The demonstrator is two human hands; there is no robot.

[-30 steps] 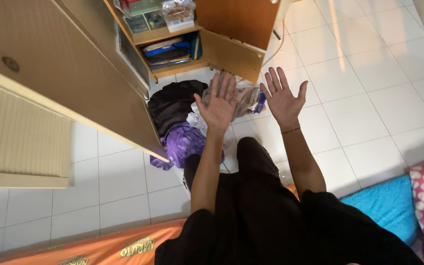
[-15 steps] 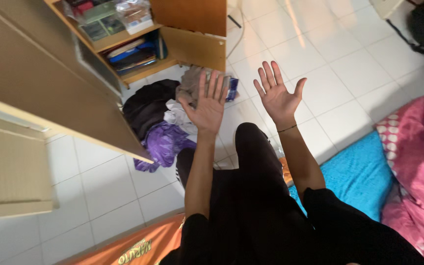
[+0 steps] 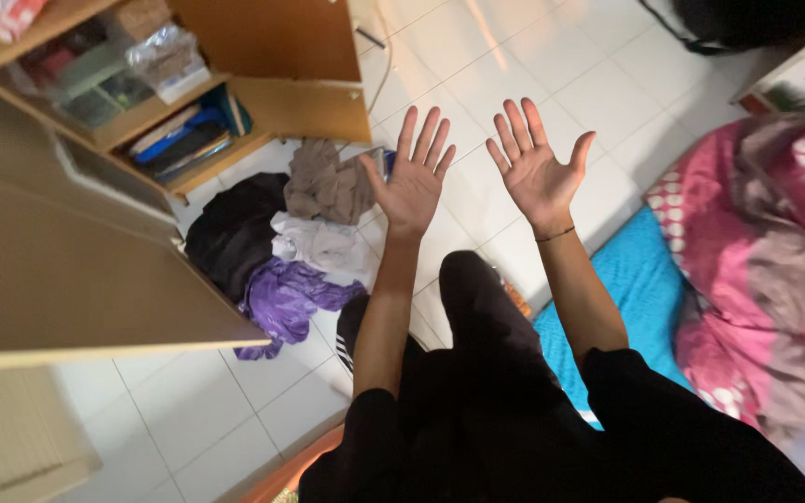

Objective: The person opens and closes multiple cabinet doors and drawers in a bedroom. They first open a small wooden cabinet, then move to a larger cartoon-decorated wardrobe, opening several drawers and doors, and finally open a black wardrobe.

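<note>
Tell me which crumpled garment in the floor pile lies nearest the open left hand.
The grey-brown crumpled garment, beside the left hand; the white, purple and black ones lie farther.

This is a bedroom in a home. There is a pink blanket (image 3: 757, 270) and a blue mat (image 3: 640, 298) to sleep on, lying on a white tile floor (image 3: 552, 65). A wooden cupboard (image 3: 263, 56) stands open with things on its shelves, and a pile of clothes (image 3: 291, 233) sits on the floor beside it.
</note>
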